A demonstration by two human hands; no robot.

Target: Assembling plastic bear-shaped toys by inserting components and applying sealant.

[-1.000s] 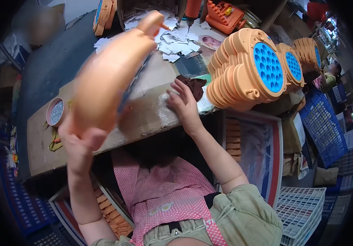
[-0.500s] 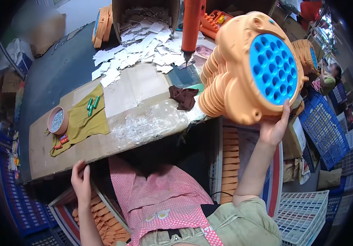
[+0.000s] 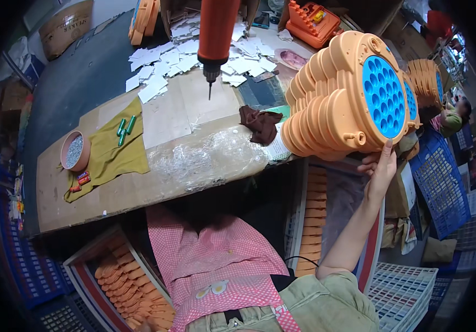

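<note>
A stack of orange plastic housings (image 3: 326, 105) leans on its side at the right end of the table. Its front piece carries a round blue panel (image 3: 384, 97) full of holes. My right hand (image 3: 380, 169) is at the lower edge of that front piece, the thumb pointing up against it. Its other fingers spread to the left beneath the stack, not wrapped round anything. My left hand is out of sight. Above the table hangs an orange-red power screwdriver (image 3: 216, 33), its bit pointing down. A dark brown cloth (image 3: 261, 124) lies beside the stack.
An olive cloth (image 3: 108, 157) holds a bowl of small metal parts (image 3: 76, 150), green cylinders (image 3: 121, 139) and red batteries (image 3: 83, 178). White paper pieces (image 3: 157, 66) spill from a box. Crates of orange parts (image 3: 130, 282) stand below the table edge.
The front orange housing has moved away from me, flush against the stack, and my right hand's grip has loosened. My left hand has left the table edge and dropped from view.
</note>
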